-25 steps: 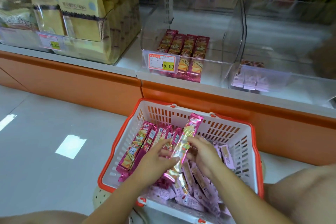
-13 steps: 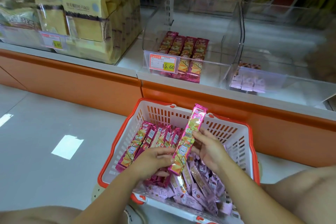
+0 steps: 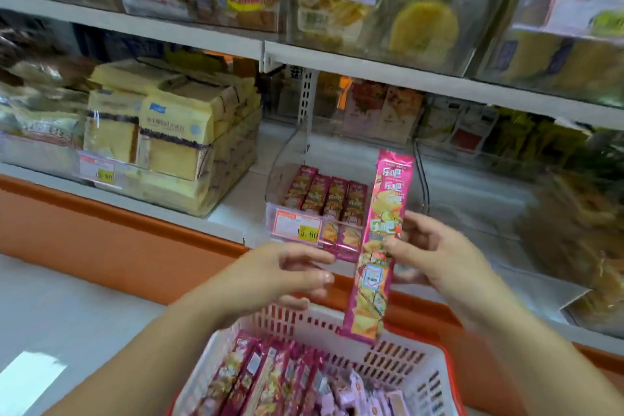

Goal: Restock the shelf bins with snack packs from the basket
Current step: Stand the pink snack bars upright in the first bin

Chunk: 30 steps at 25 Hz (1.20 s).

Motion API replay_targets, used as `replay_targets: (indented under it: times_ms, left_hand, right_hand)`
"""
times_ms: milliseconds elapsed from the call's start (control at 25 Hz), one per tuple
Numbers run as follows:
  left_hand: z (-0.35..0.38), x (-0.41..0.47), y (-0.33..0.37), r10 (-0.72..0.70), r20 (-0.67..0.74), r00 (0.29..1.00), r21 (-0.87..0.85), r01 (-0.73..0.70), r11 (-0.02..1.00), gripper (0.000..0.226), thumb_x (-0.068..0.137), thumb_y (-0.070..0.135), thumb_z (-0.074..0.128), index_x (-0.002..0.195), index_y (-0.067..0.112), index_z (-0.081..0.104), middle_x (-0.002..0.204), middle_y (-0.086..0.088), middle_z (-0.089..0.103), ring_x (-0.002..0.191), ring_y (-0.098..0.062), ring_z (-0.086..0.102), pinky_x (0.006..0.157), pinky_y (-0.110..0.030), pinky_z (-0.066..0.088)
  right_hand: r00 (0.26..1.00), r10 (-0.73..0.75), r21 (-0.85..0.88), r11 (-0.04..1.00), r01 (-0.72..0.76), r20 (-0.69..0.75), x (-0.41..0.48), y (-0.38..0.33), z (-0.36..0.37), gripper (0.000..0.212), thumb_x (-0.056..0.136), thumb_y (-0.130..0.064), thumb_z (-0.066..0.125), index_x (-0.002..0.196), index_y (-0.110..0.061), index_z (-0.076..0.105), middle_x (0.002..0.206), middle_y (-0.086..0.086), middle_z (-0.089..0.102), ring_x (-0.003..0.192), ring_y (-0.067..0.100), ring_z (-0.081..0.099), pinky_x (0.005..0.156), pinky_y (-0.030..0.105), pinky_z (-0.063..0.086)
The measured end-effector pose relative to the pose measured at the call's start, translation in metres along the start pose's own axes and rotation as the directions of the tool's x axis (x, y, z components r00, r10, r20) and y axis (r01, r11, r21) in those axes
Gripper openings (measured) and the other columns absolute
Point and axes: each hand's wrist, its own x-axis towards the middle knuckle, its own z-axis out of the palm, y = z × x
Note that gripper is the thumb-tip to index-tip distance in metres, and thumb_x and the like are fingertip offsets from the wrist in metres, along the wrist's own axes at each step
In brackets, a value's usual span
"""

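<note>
One long pink pack (image 3: 381, 240) stands nearly upright in the air, above the far rim of the basket (image 3: 401, 356) and in front of the clear bin (image 3: 287, 159). Its glossy foil wrapper is a narrow rectangle with crimped ends. The right hand (image 3: 439, 257) pinches it at mid-length, thumb on the printed face and fingers (image 3: 413, 219) curled round its right edge. The left hand (image 3: 287, 275) hovers just left of the pack, its fingers (image 3: 304, 259) loosely bent and slightly apart, holding nothing and clear of the wrapper.

The basket is white plastic lattice with slotted walls and an orange rim. Inside it, more shiny pink packs (image 3: 266, 378) stand on edge in a row, with small pale lilac sachets (image 3: 358, 395) beside them.

On the shelf (image 3: 233, 209), the bin has transparent, smoothly curved walls and holds four matching packs (image 3: 326, 194) lying flat side by side. A pink and yellow price tag (image 3: 297, 226) sits on its front. To the left are blocky yellow cake packets (image 3: 162, 135) in crinkled film.
</note>
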Motion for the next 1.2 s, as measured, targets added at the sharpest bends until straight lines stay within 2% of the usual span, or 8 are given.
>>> replay_targets:
  times_ms: [120, 240, 400, 560, 640, 800, 920, 1200]
  left_hand:
    - [-0.037, 0.032, 0.032, 0.294, -0.406, 0.865, 0.125, -0.266, 0.956, 0.025, 0.086, 0.025, 0.068, 0.111, 0.029, 0.066, 0.104, 0.000, 0.072, 0.089, -0.008, 0.069, 0.081, -0.028, 0.057]
    - [-0.072, 0.068, 0.027, 0.432, -0.551, 0.714, 0.440, -0.192, 0.877, 0.044, 0.089, 0.035, 0.063, 0.131, 0.029, 0.053, 0.122, 0.009, 0.062, 0.108, -0.006, 0.058, 0.096, -0.022, 0.043]
    - [-0.096, 0.106, 0.002, 0.356, -0.463, 0.812, 0.463, -0.121, 0.878, 0.059, 0.090, 0.037, 0.060, 0.144, 0.024, 0.040, 0.139, 0.000, 0.053, 0.126, -0.015, 0.050, 0.103, -0.029, 0.037]
    - [-0.114, 0.121, 0.001, 0.320, -0.379, 0.868, 0.235, -0.244, 0.941, 0.052, 0.084, 0.031, 0.070, 0.133, 0.035, 0.052, 0.124, 0.006, 0.061, 0.117, -0.011, 0.056, 0.091, -0.022, 0.044]
    - [-0.118, 0.124, 0.001, 0.300, -0.341, 0.891, 0.127, -0.273, 0.954, 0.054, 0.082, 0.025, 0.072, 0.132, 0.036, 0.053, 0.124, 0.007, 0.061, 0.114, -0.008, 0.056, 0.080, -0.013, 0.041]
    - [-0.124, 0.131, 0.000, 0.318, -0.259, 0.912, 0.057, -0.314, 0.948, 0.057, 0.081, 0.022, 0.072, 0.132, 0.038, 0.053, 0.120, 0.009, 0.064, 0.106, 0.001, 0.059, 0.069, -0.001, 0.042]
    - [-0.127, 0.133, -0.004, 0.304, -0.198, 0.932, -0.021, -0.314, 0.949, 0.065, 0.070, 0.036, 0.079, 0.129, 0.044, 0.054, 0.124, 0.010, 0.063, 0.114, -0.006, 0.059, 0.092, -0.022, 0.049]
    - [-0.121, 0.135, -0.008, 0.331, -0.232, 0.915, -0.023, -0.345, 0.938, 0.056, 0.080, 0.030, 0.073, 0.130, 0.045, 0.052, 0.129, 0.013, 0.059, 0.119, -0.007, 0.055, 0.102, -0.031, 0.044]
  right_hand:
    - [0.997, 0.022, -0.024, 0.999, -0.023, -0.068, 0.046, -0.053, -0.012, 0.016, 0.089, 0.000, 0.058, 0.100, -0.010, 0.064, 0.076, 0.004, 0.074, 0.054, 0.011, 0.068, 0.046, 0.021, 0.053]
    - [0.982, 0.101, -0.067, 0.991, -0.113, -0.159, 0.096, -0.073, -0.009, 0.009, 0.089, 0.003, 0.058, 0.097, 0.000, 0.062, 0.062, 0.006, 0.071, 0.044, 0.011, 0.065, 0.039, 0.022, 0.051]
    - [0.947, 0.159, -0.389, 0.883, -0.263, -0.280, 0.152, -0.060, 0.002, 0.027, 0.086, 0.000, 0.066, 0.112, 0.005, 0.061, 0.082, 0.012, 0.068, 0.047, 0.013, 0.064, 0.040, 0.022, 0.052]
    - [0.871, 0.350, -0.604, 0.627, -0.491, -0.344, 0.177, -0.041, 0.012, 0.030, 0.087, -0.003, 0.065, 0.113, 0.010, 0.056, 0.101, 0.021, 0.068, 0.074, 0.030, 0.068, 0.069, 0.037, 0.059]
    - [0.824, 0.422, -0.649, 0.513, -0.561, -0.378, 0.181, -0.035, 0.016, 0.022, 0.089, -0.005, 0.063, 0.105, 0.007, 0.055, 0.085, 0.017, 0.066, 0.060, 0.023, 0.068, 0.055, 0.025, 0.058]
    - [0.773, 0.483, -0.612, 0.482, -0.627, -0.412, 0.193, -0.013, 0.008, 0.029, 0.087, 0.003, 0.061, 0.116, 0.009, 0.056, 0.105, 0.028, 0.065, 0.089, 0.036, 0.069, 0.080, 0.044, 0.058]
    - [0.761, 0.469, -0.628, 0.442, -0.641, -0.447, 0.194, -0.001, 0.006, 0.025, 0.088, 0.005, 0.059, 0.112, 0.010, 0.058, 0.106, 0.029, 0.066, 0.091, 0.039, 0.069, 0.081, 0.049, 0.057]
    - [0.807, 0.460, -0.741, 0.377, -0.556, -0.372, 0.182, -0.005, 0.008, 0.056, 0.091, 0.010, 0.050, 0.140, -0.015, 0.045, 0.141, 0.012, 0.046, 0.105, 0.028, 0.063, 0.080, 0.033, 0.058]
